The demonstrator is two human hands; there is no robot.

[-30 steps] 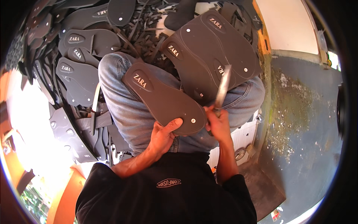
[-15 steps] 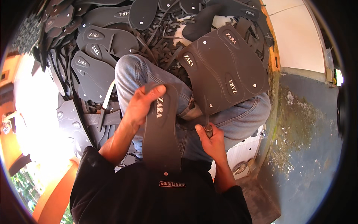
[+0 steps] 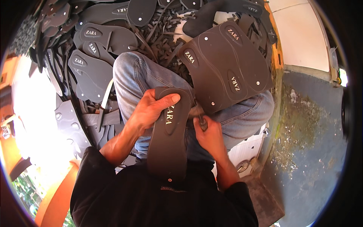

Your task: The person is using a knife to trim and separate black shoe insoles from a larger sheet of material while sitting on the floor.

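My left hand point(image 3: 149, 111) grips a black foam sandal sole point(image 3: 167, 153), thumb pressed on its upper face beside the pale lettering. The sole stands lengthwise in front of my body, its lower end against my shirt. In my right hand point(image 3: 212, 140), closed round the handle, is a slim knife point(image 3: 203, 123). Its blade, partly blurred, points up and left toward the sole's upper right edge; whether it touches cannot be made out. Over my right leg lies a black foam sheet point(image 3: 223, 68) with several sole outlines pressed into it.
Beyond my knees lies a heap of black foam offcuts point(image 3: 162, 47). Several black sole pieces point(image 3: 89, 73) are piled at the left, and another knife point(image 3: 104, 104) rests near my left knee. A stained grey-blue wall point(image 3: 306, 125) stands at the right.
My left hand and the sole have shifted right. My right hand has moved up and left, tilting the knife from upright toward the sole's edge.
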